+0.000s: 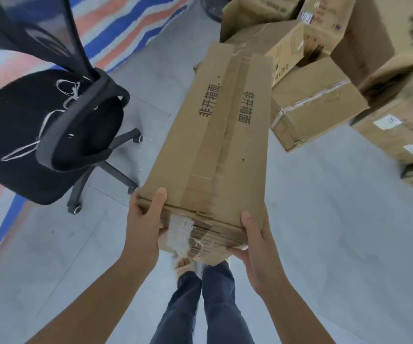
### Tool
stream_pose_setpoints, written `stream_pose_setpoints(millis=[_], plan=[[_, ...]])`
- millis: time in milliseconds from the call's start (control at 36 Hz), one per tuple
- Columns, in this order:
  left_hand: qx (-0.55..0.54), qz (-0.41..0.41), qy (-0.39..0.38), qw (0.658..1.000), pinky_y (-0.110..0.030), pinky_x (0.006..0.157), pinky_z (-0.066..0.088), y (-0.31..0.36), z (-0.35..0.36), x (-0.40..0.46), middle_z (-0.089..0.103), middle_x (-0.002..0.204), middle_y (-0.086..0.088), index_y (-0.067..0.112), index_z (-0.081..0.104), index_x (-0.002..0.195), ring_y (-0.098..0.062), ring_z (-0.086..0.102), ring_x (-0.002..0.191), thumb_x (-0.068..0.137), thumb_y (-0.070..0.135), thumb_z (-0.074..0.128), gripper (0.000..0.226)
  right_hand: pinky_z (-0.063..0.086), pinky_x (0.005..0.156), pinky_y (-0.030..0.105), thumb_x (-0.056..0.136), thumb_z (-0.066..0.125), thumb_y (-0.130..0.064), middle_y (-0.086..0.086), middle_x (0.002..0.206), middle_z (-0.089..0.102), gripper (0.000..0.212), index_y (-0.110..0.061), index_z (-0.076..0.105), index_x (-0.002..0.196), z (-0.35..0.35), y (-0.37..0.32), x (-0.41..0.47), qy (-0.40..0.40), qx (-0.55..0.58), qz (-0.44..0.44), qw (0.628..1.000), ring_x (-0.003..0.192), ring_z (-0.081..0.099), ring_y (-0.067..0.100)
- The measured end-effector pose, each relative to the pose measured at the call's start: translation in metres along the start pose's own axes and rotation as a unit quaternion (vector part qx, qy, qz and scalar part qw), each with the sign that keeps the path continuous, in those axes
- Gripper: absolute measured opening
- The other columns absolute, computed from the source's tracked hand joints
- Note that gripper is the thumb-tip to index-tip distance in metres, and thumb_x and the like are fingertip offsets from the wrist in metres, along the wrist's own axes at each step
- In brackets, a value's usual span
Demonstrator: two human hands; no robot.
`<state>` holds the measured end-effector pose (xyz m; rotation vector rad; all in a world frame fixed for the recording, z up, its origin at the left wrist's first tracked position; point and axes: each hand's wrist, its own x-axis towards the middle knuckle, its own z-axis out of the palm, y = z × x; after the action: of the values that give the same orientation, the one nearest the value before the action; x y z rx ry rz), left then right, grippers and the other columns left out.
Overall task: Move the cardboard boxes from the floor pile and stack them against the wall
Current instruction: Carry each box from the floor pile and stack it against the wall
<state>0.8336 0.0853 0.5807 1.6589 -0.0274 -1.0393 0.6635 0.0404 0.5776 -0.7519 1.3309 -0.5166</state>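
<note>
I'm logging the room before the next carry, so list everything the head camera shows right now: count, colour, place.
long cardboard box: one, brown, taped along its top, held off the floor at centre, its far end toward the pile
cardboard box pile: several, exact count unclear, brown, upper right; some with white labels
office chair: one, black, mesh back, wheeled base, left of the long box
string: whitish loops, lying on the chair seat
striped sheet: one, blue, orange and white, upper left and along the left edge
floor: grey, bare part at right
legs: two, in blue trousers, bottom centre
left hand: grips the box's near left corner
right hand: grips the box's near right corner
</note>
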Motion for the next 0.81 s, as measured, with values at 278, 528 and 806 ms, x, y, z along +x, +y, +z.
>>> stream_pose_setpoints(millis=[278, 528, 806], plan=[[-0.081, 0.054, 0.044, 0.994, -0.039, 0.082, 0.056, 0.036, -0.012, -0.109, 0.062, 0.104, 0.003, 0.023, 0.05, 0.124, -0.012, 0.064, 0.091, 0.094, 0.032, 0.056, 0.032, 0.053, 0.09, 0.05, 0.098, 0.046, -0.031, -0.021, 0.108, 0.057, 0.039, -0.038, 0.039, 0.135, -0.015, -0.065, -0.081, -0.037, -0.053, -0.048, 0.997, 0.095, 0.059, 0.005], [-0.136, 0.094, 0.128, 0.978, -0.047, 0.091, 0.053, 0.012, 0.007, -0.188, 0.065, 0.115, 0.004, 0.027, 0.052, 0.124, -0.018, 0.063, 0.107, 0.089, 0.041, 0.061, 0.038, 0.052, 0.091, 0.052, 0.098, 0.046, -0.029, -0.023, 0.109, 0.063, 0.04, -0.04, 0.041, 0.136, -0.068, -0.081, -0.113, -0.14, -0.09, -0.08, 0.983, 0.097, 0.062, 0.001], [-0.218, 0.104, 0.239, 0.94, -0.034, 0.074, 0.052, -0.056, 0.064, -0.306, 0.06, 0.083, 0.012, 0.009, 0.05, 0.12, -0.01, 0.063, 0.085, 0.091, 0.035, 0.061, 0.041, 0.055, 0.087, 0.048, 0.097, 0.047, -0.035, -0.013, 0.123, 0.062, 0.044, -0.038, 0.041, 0.14, -0.171, -0.077, -0.144, -0.271, -0.176, -0.067, 0.944, 0.103, 0.063, 0.004]])
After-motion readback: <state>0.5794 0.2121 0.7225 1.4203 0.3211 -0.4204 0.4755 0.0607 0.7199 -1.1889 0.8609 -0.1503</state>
